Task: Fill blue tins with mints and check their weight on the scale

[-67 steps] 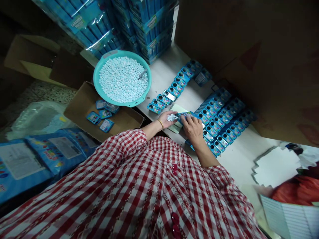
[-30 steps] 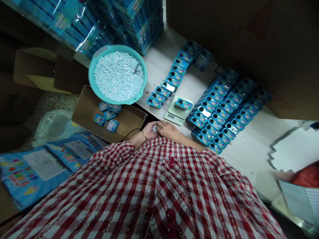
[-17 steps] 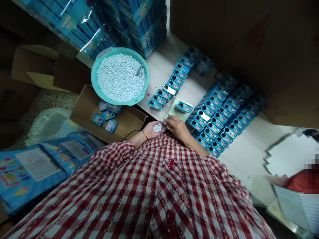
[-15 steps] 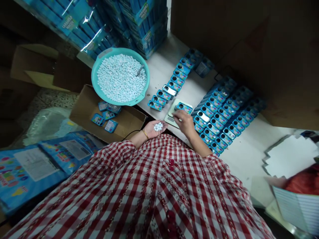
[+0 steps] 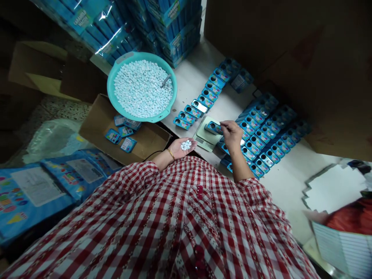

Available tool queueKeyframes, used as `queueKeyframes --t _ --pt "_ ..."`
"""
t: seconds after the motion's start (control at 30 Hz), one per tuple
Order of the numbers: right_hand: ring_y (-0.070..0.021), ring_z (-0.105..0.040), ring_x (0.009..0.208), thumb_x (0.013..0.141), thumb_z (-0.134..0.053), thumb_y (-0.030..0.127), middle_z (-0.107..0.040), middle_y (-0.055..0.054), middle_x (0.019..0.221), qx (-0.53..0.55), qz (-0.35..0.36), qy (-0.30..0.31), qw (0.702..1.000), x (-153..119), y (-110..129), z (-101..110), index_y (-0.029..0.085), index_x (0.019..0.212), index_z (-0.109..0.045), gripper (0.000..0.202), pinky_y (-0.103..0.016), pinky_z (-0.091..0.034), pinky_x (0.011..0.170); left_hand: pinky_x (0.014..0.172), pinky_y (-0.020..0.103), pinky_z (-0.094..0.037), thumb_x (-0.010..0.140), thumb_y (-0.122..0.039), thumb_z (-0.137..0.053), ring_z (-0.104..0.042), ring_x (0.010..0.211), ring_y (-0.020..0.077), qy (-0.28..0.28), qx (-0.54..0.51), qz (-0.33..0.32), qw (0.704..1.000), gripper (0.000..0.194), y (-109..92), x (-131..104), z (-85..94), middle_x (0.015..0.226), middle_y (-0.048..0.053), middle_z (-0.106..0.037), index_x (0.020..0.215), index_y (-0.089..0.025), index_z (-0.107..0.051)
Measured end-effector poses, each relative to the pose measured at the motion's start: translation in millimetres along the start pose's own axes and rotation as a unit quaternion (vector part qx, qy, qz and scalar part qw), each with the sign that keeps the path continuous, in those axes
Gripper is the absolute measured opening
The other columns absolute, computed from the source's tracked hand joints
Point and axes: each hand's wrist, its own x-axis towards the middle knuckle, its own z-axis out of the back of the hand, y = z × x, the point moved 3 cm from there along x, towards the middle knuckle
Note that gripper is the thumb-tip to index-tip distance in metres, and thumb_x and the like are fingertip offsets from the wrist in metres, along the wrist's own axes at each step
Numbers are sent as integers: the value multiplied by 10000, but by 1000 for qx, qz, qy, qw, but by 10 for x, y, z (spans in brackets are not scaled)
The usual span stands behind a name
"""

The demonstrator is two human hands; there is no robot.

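Note:
My left hand (image 5: pixel 180 148) is cupped palm up with a small heap of white candies (image 5: pixel 186 145) in it. My right hand (image 5: pixel 231 133) has its fingers pinched at the right end of a blue tin (image 5: pixel 213 127) with a round dark opening. That tin sits on a pale scale (image 5: pixel 205 140) between my hands. A turquoise basin (image 5: pixel 112 87) full of white candies stands at the upper left, with a scoop handle (image 5: pixel 165 81) sticking out.
Blue tins (image 5: pixel 211 88) form a line behind the scale, and several packed rows (image 5: pixel 255 142) stand to its right. A cardboard box (image 5: pixel 93 116) holds loose tins. Wrapped blue packs (image 5: pixel 174 35) are stacked behind. White card sheets (image 5: pixel 334 186) lie at the right.
My right hand has moved right, from above the scale's left part to the right end of the tin. My left hand still holds the candies. The view has shifted slightly.

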Motion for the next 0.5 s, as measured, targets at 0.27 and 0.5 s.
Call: queueKeyframes --t 0.27,0.5 --pt "-168 -636 827 837 -550 370 -679 -36 882 127 -42 12 991 -241 404 -11 211 895 -682 215 -342 -533 769 594 248 -538 893 -153 -391 -661 670 164 -17 -26 -1 1000 260 11 27 33 737 132 -679 804 -73 -622" --pt "-198 -614 954 865 -505 457 -674 -59 997 32 27 70 997 -115 385 22 219 1006 -663 319 -383 -492 875 435 176 -442 903 -198 -417 -623 589 135 1 -34 4 999 265 -54 -3 -94 680 95 -638 761 -88 -612"
